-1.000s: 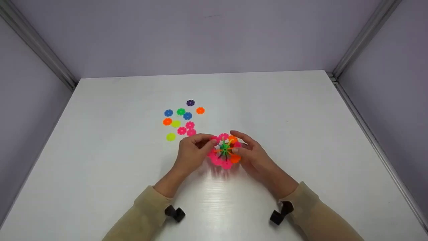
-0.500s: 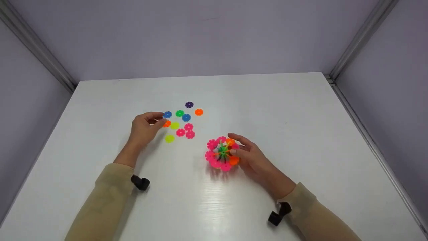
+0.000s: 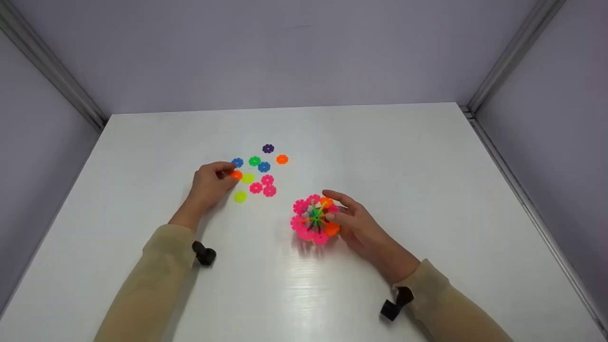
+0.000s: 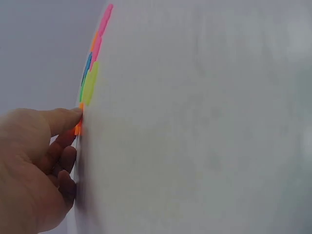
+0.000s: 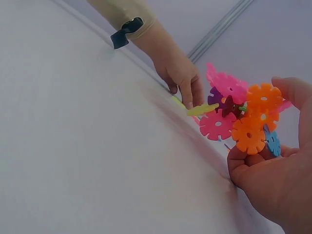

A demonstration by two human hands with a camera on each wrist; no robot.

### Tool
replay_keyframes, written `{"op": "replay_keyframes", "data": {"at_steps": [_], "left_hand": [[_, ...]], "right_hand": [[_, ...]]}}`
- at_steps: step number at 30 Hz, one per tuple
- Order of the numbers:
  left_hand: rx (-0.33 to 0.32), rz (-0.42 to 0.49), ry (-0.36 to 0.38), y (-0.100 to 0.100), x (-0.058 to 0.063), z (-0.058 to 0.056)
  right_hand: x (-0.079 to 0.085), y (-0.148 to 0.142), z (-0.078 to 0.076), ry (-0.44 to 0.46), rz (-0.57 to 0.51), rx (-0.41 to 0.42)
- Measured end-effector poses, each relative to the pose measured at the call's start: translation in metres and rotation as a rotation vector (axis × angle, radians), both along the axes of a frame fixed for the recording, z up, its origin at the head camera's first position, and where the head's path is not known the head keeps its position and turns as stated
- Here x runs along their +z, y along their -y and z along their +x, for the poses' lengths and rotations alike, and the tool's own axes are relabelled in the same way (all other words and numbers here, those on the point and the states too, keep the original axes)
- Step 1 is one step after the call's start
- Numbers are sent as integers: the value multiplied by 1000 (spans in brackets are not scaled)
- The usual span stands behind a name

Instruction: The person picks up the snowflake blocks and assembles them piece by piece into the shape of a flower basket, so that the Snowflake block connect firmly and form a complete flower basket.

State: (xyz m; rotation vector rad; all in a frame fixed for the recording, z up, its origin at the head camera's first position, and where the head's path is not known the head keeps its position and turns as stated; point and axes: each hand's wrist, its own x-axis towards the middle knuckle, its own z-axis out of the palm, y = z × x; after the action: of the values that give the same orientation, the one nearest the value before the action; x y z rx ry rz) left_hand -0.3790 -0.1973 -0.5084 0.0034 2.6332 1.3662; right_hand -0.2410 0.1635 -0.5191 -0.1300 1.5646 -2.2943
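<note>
My left hand point(image 3: 210, 184) is over the left edge of a group of loose snowflake discs. Its thumb and index finger are at an orange snowflake disc point(image 4: 80, 117), which lies at table level and is partly covered by the fingers. My right hand point(image 3: 361, 223) holds a ball-like cluster of joined snowflake discs point(image 3: 306, 233), thumb on the near side and index finger along the back. Pink and orange discs form its outside, around a green centre point(image 3: 316, 217). In the right wrist view, yellow, purple and blue discs also show on the cluster point(image 5: 249, 135).
Loose discs lie flat beside the left hand: blue point(image 3: 264, 166), green point(image 3: 255, 161), purple point(image 3: 268, 148), yellow point(image 3: 240, 196), pink point(image 3: 269, 191) and another orange one point(image 3: 282, 159). They rest on a white table point(image 3: 380, 142) with walls at the back and sides.
The left hand let go of the cluster, moved left to the loose discs, then shifted slightly right onto the orange one. The right hand still holds the cluster, almost unmoved.
</note>
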Motion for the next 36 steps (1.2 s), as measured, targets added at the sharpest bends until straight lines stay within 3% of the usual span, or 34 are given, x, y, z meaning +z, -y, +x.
{"op": "replay_keyframes", "data": {"at_steps": [5, 10, 18, 23, 36], "left_hand": [[-2, 23, 26, -6, 6, 8], [-27, 95, 10, -29, 19, 32], [-298, 218, -216, -85, 42, 75], [-373, 252, -275, -106, 39, 92], [-362, 332, -316, -115, 27, 105]], "right_hand": [[0, 1, -1, 5, -1, 6], [1, 2, -1, 13, -1, 8], [2, 1, -1, 27, 25, 4], [2, 1, -1, 16, 24, 11], [2, 0, 3, 19, 39, 20]]}}
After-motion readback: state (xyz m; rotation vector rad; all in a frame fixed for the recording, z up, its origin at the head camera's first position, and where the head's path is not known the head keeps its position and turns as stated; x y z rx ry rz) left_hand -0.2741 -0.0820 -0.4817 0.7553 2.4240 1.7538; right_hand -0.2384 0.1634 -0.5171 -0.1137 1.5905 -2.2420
